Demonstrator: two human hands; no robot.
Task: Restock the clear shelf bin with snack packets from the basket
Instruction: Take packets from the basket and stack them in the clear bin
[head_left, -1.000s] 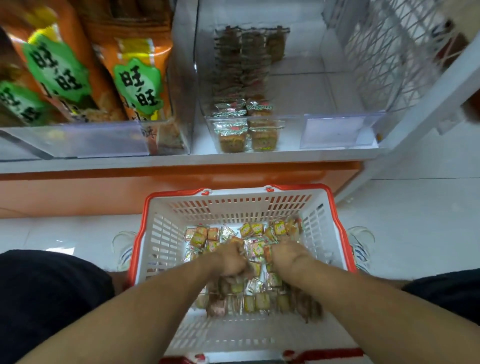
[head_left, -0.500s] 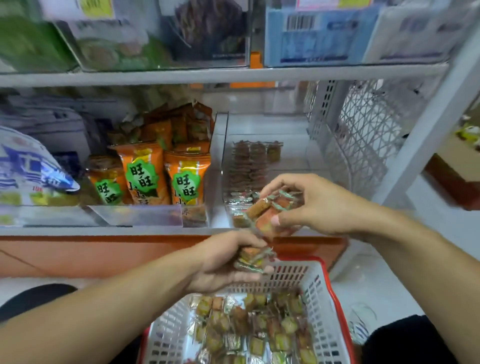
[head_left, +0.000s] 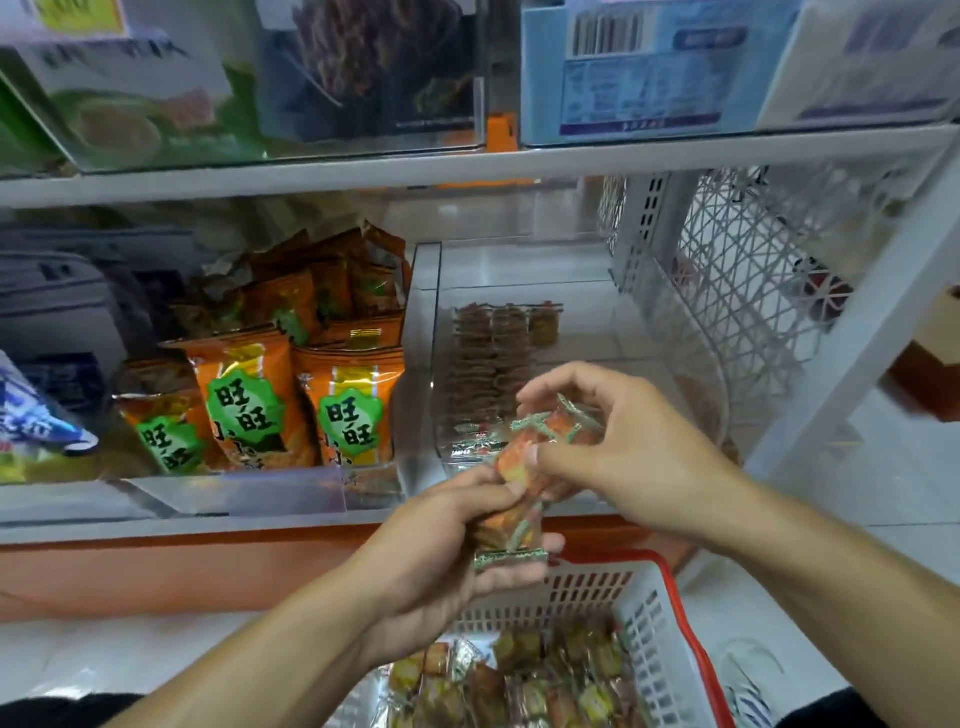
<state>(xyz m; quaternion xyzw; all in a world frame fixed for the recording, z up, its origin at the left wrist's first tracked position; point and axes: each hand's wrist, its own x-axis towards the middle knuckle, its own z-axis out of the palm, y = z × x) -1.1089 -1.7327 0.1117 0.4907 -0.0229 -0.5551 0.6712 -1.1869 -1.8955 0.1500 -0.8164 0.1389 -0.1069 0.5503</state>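
White shelf (head_left: 467, 166), pale floor (head_left: 909, 499); both hands (head_left: 431, 551) (head_left: 623, 447) together gripping snack packets (head_left: 524, 467)

The clear bin (head_left: 571, 322) is open on top – its right and far parts are bare. Packets (head_left: 491, 358) fill its left side. Orange bags (head_left: 296, 395) crowd the left.

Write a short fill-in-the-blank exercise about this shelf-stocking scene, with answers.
1. Both hands, left hand and right hand, hold small snack packets in front of the clear ____.
2. The basket has a ____ rim.
3. The bags left of the clear shelf bin are ____.

Answers: shelf bin; red; orange
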